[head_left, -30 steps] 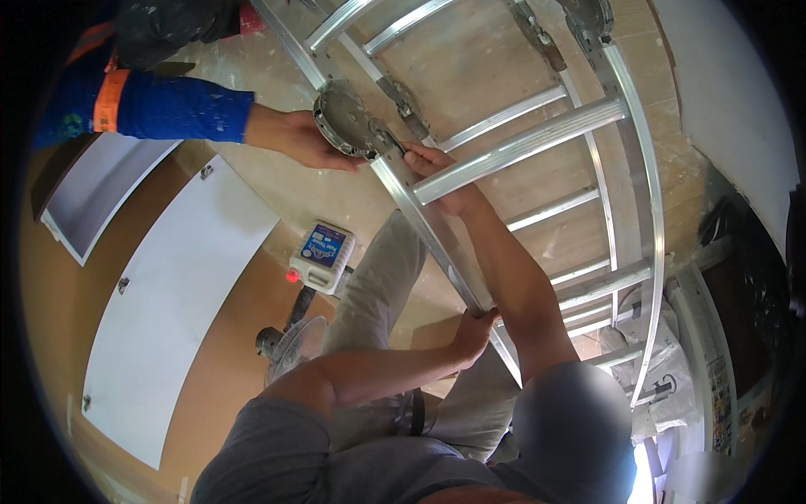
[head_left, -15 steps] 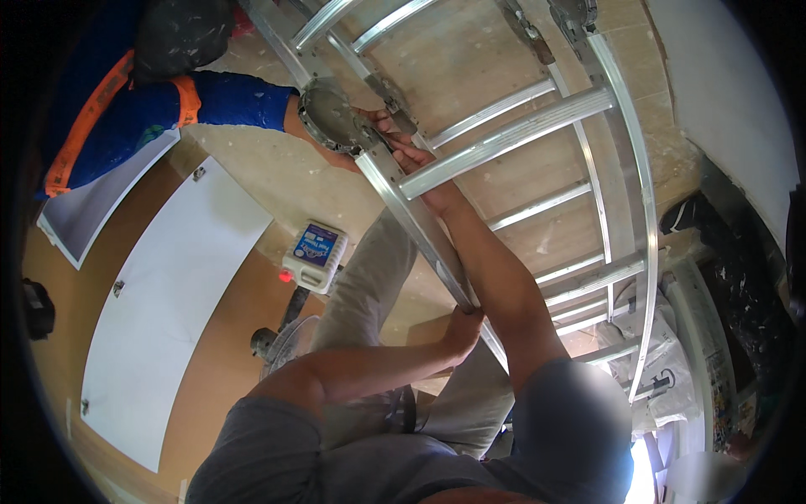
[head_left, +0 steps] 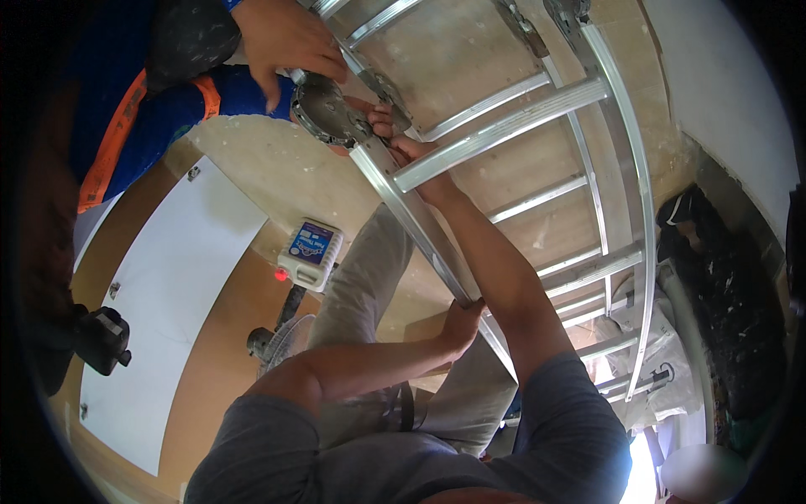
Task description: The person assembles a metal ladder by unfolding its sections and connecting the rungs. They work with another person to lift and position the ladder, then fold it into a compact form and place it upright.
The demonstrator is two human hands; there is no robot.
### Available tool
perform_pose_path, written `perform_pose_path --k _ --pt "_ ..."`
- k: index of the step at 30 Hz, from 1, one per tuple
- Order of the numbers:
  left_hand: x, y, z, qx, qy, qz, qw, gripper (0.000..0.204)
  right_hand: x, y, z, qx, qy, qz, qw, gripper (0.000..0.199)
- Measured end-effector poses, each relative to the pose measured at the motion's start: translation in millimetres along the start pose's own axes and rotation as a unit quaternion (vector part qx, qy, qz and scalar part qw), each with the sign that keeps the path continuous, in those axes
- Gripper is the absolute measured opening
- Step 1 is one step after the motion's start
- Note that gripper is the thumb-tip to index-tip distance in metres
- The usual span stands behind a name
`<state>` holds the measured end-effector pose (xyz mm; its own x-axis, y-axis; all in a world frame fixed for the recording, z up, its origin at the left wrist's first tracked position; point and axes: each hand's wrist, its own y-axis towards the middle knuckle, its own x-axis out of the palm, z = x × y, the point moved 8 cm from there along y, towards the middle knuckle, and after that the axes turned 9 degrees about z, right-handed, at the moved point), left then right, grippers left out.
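Observation:
A folding aluminium ladder (head_left: 504,130) with round hinges slants across the view. My left hand (head_left: 463,326) is wrapped round its near side rail. My right hand (head_left: 413,158) reaches under that rail to the inner side of a dark round hinge (head_left: 329,111). Its fingers look closed there; the rail and hinge partly hide what they grip. A co-worker in blue sleeves lays one hand (head_left: 290,46) over the top of the same hinge. The co-worker's other hand (head_left: 374,116) is behind the hinge, close to my right fingers.
A white jug with a red cap (head_left: 311,254) stands left of my leg. White panels with hinges (head_left: 168,311) lie on brown board at the left. Plastic sheeting (head_left: 667,361) and a black bag (head_left: 714,294) are at the right, beside a white wall (head_left: 722,92).
The co-worker has leaned in and brought a hand onto the top of the hinge. The ladder has shifted slightly left. My hands keep their places on it.

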<state>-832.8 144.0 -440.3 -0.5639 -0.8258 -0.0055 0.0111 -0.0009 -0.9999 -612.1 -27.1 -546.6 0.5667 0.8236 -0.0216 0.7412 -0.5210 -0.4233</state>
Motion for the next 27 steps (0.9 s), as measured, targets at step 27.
perform_pose_path --k 27 --pt "-2.0 3.4 -5.5 0.018 -0.037 0.015 0.999 0.032 -4.2 16.7 7.8 -0.012 0.068 0.067 0.995 0.019"
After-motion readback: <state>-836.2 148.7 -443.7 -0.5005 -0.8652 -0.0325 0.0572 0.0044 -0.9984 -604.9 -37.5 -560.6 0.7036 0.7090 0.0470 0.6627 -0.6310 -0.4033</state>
